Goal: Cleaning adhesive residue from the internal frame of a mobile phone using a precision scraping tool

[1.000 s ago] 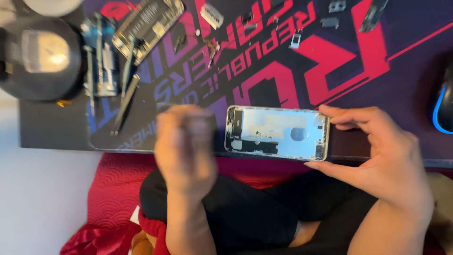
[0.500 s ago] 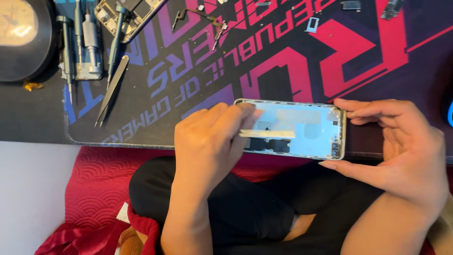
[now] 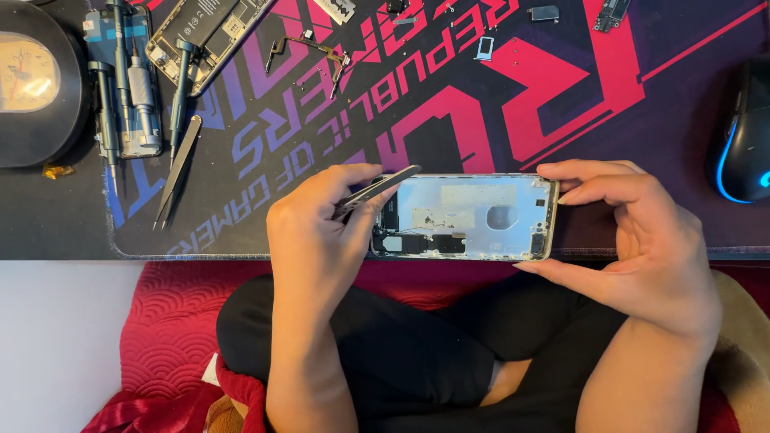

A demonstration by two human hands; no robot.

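At the near edge of the desk mat, my right hand (image 3: 642, 240) clamps the right end of the opened silver phone shell (image 3: 465, 216) between thumb and fingers. My left hand (image 3: 317, 232) pinches thin dark metal tweezers (image 3: 381, 188) over its left end. Far left lie grey screwdrivers (image 3: 120, 88) and spare steel tweezers (image 3: 178, 172); a black mouse (image 3: 742, 132) sits right.
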